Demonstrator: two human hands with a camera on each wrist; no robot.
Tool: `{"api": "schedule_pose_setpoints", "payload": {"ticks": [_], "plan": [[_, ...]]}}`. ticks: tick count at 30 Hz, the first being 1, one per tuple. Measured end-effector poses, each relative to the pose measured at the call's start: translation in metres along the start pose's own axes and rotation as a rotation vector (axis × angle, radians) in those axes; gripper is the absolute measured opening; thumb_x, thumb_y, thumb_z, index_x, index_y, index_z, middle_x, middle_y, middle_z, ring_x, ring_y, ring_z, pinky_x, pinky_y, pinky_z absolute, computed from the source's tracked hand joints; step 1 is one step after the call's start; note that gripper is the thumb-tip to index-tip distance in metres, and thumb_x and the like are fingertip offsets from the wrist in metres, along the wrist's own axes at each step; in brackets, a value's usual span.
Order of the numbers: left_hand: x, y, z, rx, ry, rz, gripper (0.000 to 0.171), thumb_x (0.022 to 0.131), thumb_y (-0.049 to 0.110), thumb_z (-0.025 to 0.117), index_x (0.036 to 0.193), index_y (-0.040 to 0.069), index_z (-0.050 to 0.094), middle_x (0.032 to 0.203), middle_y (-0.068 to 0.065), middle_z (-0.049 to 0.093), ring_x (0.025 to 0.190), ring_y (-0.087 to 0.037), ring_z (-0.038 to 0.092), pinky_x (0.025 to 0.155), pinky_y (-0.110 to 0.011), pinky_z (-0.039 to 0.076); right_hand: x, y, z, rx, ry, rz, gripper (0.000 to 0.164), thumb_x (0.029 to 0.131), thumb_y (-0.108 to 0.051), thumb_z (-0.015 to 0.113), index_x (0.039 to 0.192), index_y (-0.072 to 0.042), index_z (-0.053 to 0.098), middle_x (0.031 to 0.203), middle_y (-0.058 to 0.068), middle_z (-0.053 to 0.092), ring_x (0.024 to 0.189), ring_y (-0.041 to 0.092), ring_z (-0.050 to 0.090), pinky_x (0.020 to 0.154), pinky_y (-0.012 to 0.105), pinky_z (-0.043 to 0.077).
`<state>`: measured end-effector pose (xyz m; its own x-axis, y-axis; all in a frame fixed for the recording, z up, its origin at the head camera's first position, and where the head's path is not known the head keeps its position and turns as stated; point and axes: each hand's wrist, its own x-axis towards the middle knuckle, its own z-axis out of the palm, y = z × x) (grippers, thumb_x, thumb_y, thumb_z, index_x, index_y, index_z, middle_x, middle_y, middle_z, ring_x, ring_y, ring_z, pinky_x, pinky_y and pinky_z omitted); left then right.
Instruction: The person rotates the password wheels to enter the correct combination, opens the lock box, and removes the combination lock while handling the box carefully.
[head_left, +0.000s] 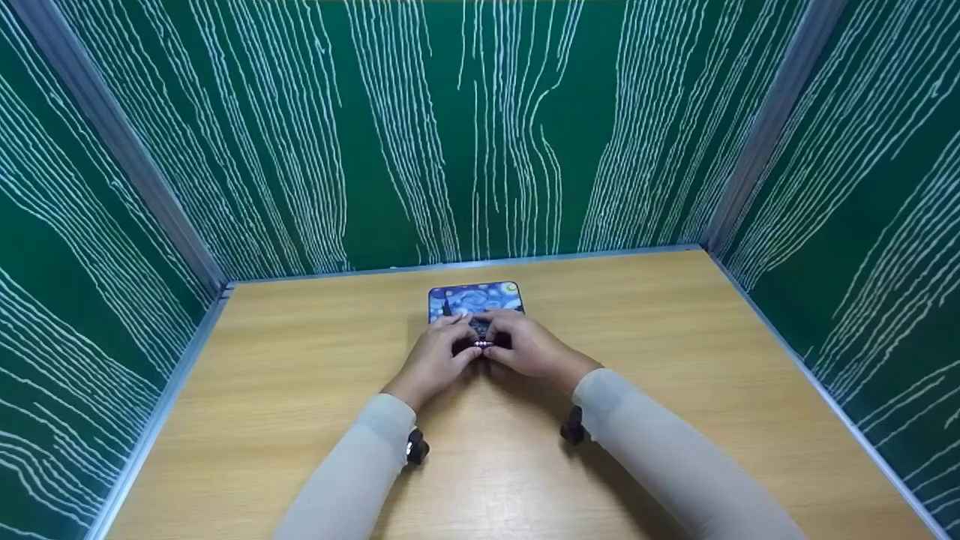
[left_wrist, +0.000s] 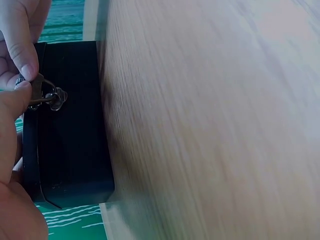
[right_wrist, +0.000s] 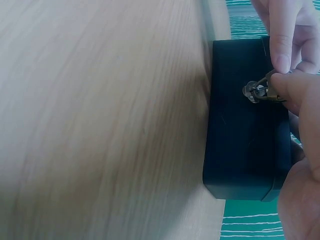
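A dark metal box point(left_wrist: 75, 145) with a blue swirling painted lid point(head_left: 472, 298) sits on the table. From the metal clasp point(right_wrist: 252, 92) on its front hangs a small brass-coloured padlock point(left_wrist: 38, 90), its shackle passing through the clasp. In the head view a row of pale marks shows on the padlock point(head_left: 482, 343). My left hand point(head_left: 439, 352) pinches the padlock from the left, thumb against its body. My right hand point(head_left: 531, 346) pinches it from the right, the two thumbtips close together. Both hands' other fingers lie by the lid, partly hidden.
The wooden table point(head_left: 300, 375) extends around the box. Green panels with white wavy lines point(head_left: 390, 135) stand behind and at both sides, joined by grey metal posts point(head_left: 772, 120). A dark device point(head_left: 417, 447) is worn at each wrist.
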<state>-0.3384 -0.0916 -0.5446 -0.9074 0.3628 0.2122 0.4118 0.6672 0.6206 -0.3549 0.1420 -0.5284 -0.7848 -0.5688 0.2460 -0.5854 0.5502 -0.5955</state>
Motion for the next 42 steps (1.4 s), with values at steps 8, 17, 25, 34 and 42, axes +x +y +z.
{"api": "schedule_pose_setpoints", "payload": {"ticks": [8, 17, 25, 34, 42], "plan": [[-0.003, 0.011, -0.003, 0.028, -0.001, -0.044, 0.018, 0.111, 0.028, 0.076, 0.128, 0.021, 0.079, 0.175, -0.01, 0.054, 0.167, -0.035, 0.046, 0.137, -0.053, 0.038, 0.0, -0.001, 0.0, -0.021, 0.013, -0.024, 0.005, 0.103, -0.008, 0.08, 0.103, -0.008, 0.075, 0.163, 0.015, 0.066, 0.159, 0.044, 0.055, 0.134, 0.058, 0.041], [-0.003, 0.012, -0.005, 0.008, -0.002, -0.051, 0.011, 0.11, 0.025, 0.077, 0.121, 0.024, 0.077, 0.175, -0.013, 0.053, 0.167, -0.038, 0.046, 0.136, -0.054, 0.039, 0.0, -0.001, -0.001, -0.017, -0.008, 0.012, 0.005, 0.105, -0.011, 0.079, 0.107, -0.008, 0.076, 0.166, 0.015, 0.064, 0.16, 0.043, 0.054, 0.136, 0.057, 0.04], [-0.003, 0.013, -0.005, 0.021, -0.006, -0.057, 0.012, 0.111, 0.027, 0.076, 0.122, 0.024, 0.078, 0.175, -0.009, 0.054, 0.168, -0.035, 0.044, 0.137, -0.054, 0.038, 0.002, -0.001, 0.0, -0.013, -0.015, 0.024, 0.005, 0.105, -0.012, 0.08, 0.106, -0.01, 0.076, 0.167, 0.014, 0.063, 0.161, 0.043, 0.053, 0.136, 0.057, 0.039], [-0.003, 0.01, -0.004, 0.039, 0.013, 0.012, 0.014, 0.11, 0.025, 0.076, 0.121, 0.017, 0.079, 0.169, -0.011, 0.06, 0.166, -0.037, 0.048, 0.137, -0.057, 0.038, 0.002, 0.001, -0.001, 0.013, -0.01, 0.003, 0.004, 0.104, -0.009, 0.079, 0.105, -0.011, 0.076, 0.163, 0.014, 0.066, 0.159, 0.04, 0.056, 0.135, 0.056, 0.041], [-0.004, 0.011, -0.004, 0.041, -0.001, -0.017, 0.016, 0.11, 0.029, 0.077, 0.123, 0.019, 0.078, 0.174, -0.008, 0.056, 0.167, -0.037, 0.046, 0.138, -0.058, 0.036, 0.001, 0.002, 0.0, 0.017, -0.011, -0.005, 0.004, 0.104, -0.01, 0.08, 0.106, -0.009, 0.076, 0.165, 0.016, 0.064, 0.16, 0.043, 0.055, 0.135, 0.058, 0.04]]}}
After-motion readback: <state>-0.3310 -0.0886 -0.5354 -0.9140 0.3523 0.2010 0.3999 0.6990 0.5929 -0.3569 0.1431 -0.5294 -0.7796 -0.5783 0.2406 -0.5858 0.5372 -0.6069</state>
